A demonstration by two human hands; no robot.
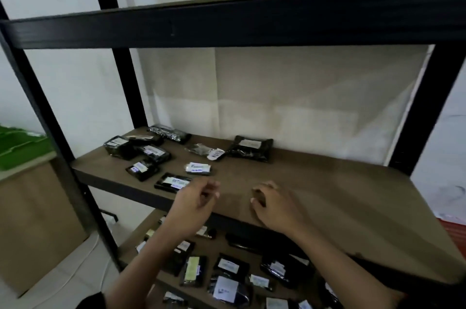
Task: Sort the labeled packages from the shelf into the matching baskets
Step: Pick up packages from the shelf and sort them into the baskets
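You're hovering both hands over shelf (290, 177) front edge, left hand (195, 204) and right hand (271, 204) both loosely curled, holding nothing. Nearest pack (174, 182) lying just left of left hand, long axis running along that edge. Left's closer, I'd say.

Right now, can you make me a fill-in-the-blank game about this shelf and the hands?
1. Both hands hold ____.
2. The left hand hovers just right of a package with a ____ label.
3. The right hand is over a ____ part of the middle shelf.
4. The packages' wrapping is ____.

Missing words: nothing; white; bare; black
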